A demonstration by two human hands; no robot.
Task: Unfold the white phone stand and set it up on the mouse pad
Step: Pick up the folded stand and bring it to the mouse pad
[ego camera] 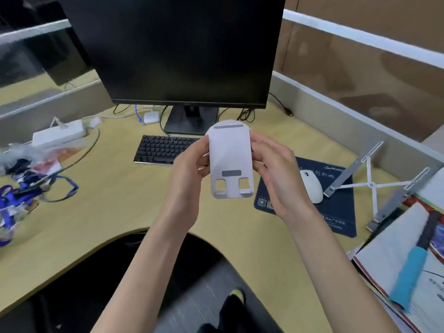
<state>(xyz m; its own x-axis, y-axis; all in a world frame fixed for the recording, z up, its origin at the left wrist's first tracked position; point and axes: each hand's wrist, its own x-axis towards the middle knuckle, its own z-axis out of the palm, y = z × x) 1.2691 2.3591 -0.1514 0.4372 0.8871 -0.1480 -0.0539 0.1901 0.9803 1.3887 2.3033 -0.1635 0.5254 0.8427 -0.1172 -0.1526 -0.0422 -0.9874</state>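
Observation:
The white phone stand [230, 155] is held up in the air above the desk, in front of the keyboard, its flat face toward me with two grey pads and two cut-out feet at its lower end. My left hand [189, 169] grips its left edge and my right hand [276, 171] grips its right edge. It looks folded flat, with a rounded plate showing behind its top. The dark blue mouse pad [336, 212] lies on the desk to the right, below my right hand, with a white mouse [312, 186] on it.
A black monitor [182, 51] and black keyboard [163, 150] stand behind the stand. A metal laptop stand [374, 181] and books with a teal-handled tool [406, 272] lie at the right. Lanyards [26, 191], a white power strip [60, 134] and cables sit at the left.

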